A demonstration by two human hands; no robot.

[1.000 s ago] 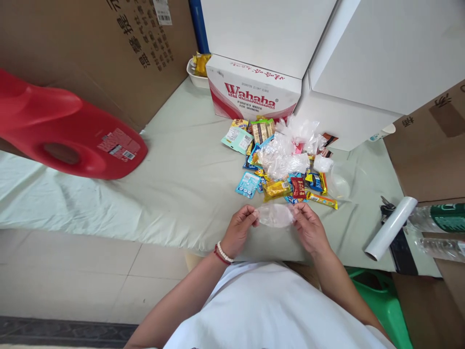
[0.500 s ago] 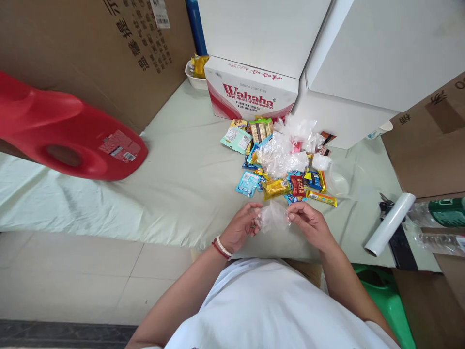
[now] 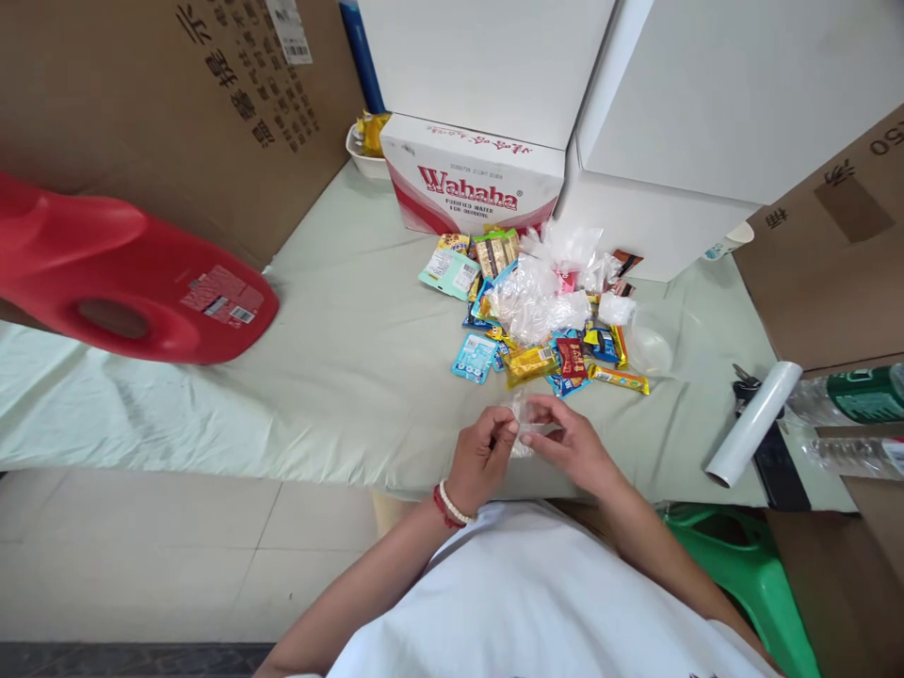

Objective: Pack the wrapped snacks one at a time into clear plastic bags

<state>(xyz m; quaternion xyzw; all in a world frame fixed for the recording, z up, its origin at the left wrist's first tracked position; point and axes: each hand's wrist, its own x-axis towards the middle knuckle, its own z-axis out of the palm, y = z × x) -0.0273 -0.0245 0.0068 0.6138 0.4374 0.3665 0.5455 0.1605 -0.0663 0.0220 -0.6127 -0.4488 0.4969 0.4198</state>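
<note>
Just above the table's near edge, a small crumpled clear plastic bag is bunched between my two hands. My left hand pinches it with thumb and forefinger. From the other side, my right hand has its thumb and bent fingers around the plastic, with a small gap between them. Beyond my fingers lies a pile of packaged snacks, with a yellow snack packet and a dark red packet closest. Crumpled clear plastic bags cover the middle of the pile.
A Wahaha carton stands behind the pile, by white boxes. The large red jug is at left. On the right lie a white roll, keys and plastic bottles. A green stool stands below the table.
My hands have come closer together. The plastic bag, stretched flat between them a second ago, is now gathered into a small bunch. The snack pile has stayed put.
</note>
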